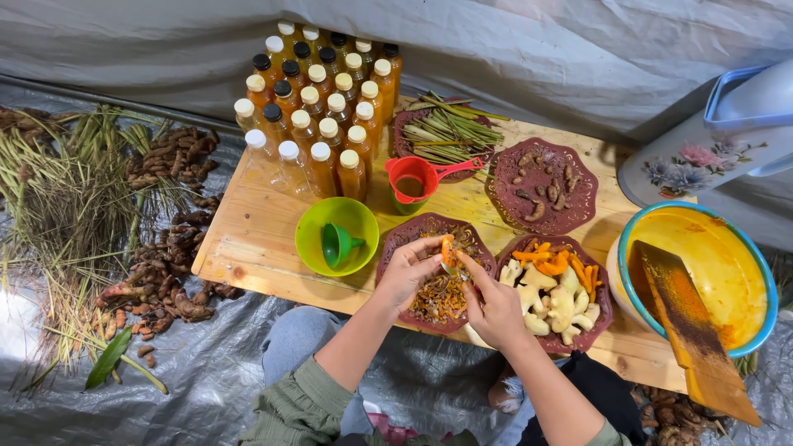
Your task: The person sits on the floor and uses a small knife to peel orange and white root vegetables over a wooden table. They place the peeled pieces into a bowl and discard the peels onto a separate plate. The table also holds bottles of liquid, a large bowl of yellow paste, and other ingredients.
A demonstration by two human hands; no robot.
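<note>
— Left hand (406, 271)?
— Curled around a small orange piece of root (447, 250), pinched at the fingertips, just above the dark red plate (395, 248) of orange peelings.
— Right hand (494, 307)?
— Closed too, fingers meeting the same orange piece from the other side; something thin possibly gripped there, but cannot tell what.
— Beyond the right hand?
— Just beside it, another red plate (603, 322) with pale ginger slices (553, 306) and orange chunks. Farther out on that side, a blue-rimmed bowl (764, 272) stained yellow, with a wooden paddle (690, 330) leaning in it.
— And off the left hand?
— Close by, a green bowl (314, 248) holding a green funnel (339, 244). Ahead of both hands, a red measuring cup (417, 177), rows of capped amber bottles (318, 107), a plate of green stalks (446, 130).
</note>
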